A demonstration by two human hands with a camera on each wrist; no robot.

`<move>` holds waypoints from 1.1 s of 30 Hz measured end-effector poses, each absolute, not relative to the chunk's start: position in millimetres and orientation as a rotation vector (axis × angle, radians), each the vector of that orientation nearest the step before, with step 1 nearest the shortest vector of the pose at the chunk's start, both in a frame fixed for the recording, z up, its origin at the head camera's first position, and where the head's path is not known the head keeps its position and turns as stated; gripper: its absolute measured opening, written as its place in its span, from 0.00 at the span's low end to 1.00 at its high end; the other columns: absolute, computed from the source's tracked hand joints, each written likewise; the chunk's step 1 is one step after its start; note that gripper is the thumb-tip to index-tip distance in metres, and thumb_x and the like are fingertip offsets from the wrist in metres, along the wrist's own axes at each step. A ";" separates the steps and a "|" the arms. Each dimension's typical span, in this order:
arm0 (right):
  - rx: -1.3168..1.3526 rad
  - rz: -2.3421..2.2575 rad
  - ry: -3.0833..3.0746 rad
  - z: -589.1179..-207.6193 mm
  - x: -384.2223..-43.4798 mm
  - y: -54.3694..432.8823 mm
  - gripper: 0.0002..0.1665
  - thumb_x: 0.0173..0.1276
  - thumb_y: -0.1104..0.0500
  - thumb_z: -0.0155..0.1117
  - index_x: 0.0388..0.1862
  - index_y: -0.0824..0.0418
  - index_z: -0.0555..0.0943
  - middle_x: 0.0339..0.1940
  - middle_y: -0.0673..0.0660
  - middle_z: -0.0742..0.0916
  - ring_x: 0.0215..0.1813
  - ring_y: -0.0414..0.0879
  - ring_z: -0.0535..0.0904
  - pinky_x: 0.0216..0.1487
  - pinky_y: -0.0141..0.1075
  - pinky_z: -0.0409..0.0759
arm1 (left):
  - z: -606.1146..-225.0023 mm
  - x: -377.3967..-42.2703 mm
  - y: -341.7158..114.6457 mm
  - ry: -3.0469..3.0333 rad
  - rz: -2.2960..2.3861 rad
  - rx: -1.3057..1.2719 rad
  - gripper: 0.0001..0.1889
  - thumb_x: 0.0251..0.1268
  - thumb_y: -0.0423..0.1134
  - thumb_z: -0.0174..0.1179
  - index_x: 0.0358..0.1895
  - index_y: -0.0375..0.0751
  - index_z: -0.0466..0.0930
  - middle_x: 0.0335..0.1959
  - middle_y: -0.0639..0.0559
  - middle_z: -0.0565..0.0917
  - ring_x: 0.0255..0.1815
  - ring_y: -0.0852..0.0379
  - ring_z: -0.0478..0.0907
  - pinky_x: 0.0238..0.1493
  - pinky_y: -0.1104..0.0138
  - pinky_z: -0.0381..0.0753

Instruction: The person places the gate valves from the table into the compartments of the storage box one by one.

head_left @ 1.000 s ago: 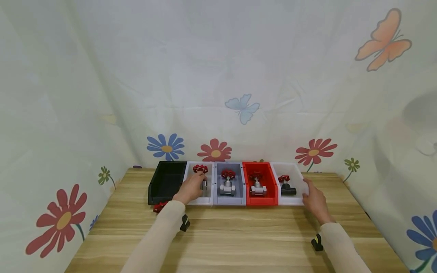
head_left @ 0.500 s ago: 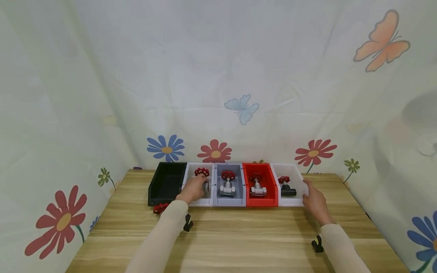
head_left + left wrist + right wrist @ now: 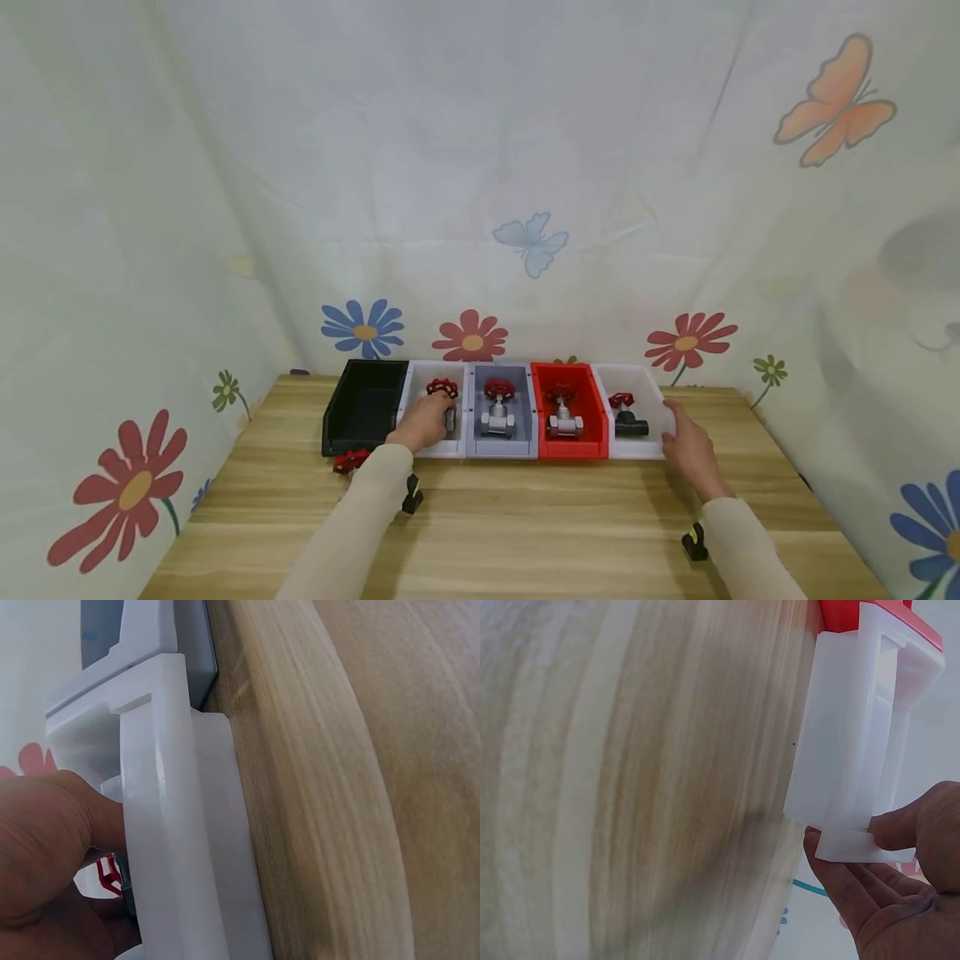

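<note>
Five bins stand in a row at the back of the wooden table (image 3: 525,517): black (image 3: 363,410), white (image 3: 420,398), grey (image 3: 480,454), red (image 3: 572,451) and a second white bin (image 3: 647,392). Each except the black one holds a valve with a red handwheel. My left hand (image 3: 422,422) reaches over the front wall of the first white bin (image 3: 180,825), with fingers curled at the grey valve (image 3: 446,402) inside it. My right hand (image 3: 686,447) grips the right front corner of the end white bin (image 3: 847,750), thumb on the rim and fingers under it.
Another red-wheeled valve (image 3: 348,461) lies on the table in front of the black bin. Small black objects sit beside the left sleeve (image 3: 410,494) and the right sleeve (image 3: 693,542). Flower-printed cloth (image 3: 480,208) hangs behind and at both sides.
Almost nothing: the view has shifted slightly, and both hands stay where they were on the valve and the end bin.
</note>
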State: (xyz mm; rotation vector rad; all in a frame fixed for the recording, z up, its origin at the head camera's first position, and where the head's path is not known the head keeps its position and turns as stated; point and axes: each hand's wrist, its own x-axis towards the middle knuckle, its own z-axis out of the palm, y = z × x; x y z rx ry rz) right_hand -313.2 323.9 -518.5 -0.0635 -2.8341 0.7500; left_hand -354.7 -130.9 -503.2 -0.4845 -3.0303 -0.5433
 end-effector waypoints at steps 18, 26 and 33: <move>-0.043 0.733 -2.830 -521.0 -311.3 325.4 0.34 0.64 0.70 0.56 0.71 0.67 0.62 0.53 0.81 0.80 0.50 0.73 0.79 0.48 0.62 0.76 | -505.8 -352.5 -130.1 -3.050 -0.467 -0.486 0.17 0.57 0.24 0.63 0.51 0.38 0.84 0.51 0.46 0.82 0.52 0.48 0.80 0.60 0.54 0.77; -0.033 0.730 -2.808 -521.1 -311.0 325.2 0.34 0.64 0.69 0.55 0.70 0.68 0.63 0.52 0.81 0.80 0.48 0.73 0.79 0.46 0.62 0.75 | -506.2 -353.3 -131.4 -3.037 -0.430 -0.515 0.16 0.58 0.24 0.62 0.49 0.39 0.85 0.49 0.45 0.83 0.52 0.48 0.81 0.58 0.54 0.78; -0.080 0.783 -2.777 -522.5 -308.3 324.1 0.33 0.65 0.68 0.56 0.69 0.71 0.62 0.51 0.81 0.80 0.48 0.72 0.80 0.45 0.61 0.77 | -501.4 -347.4 -132.5 -3.010 -0.472 -0.545 0.18 0.59 0.23 0.58 0.51 0.37 0.85 0.50 0.44 0.86 0.52 0.47 0.82 0.55 0.53 0.80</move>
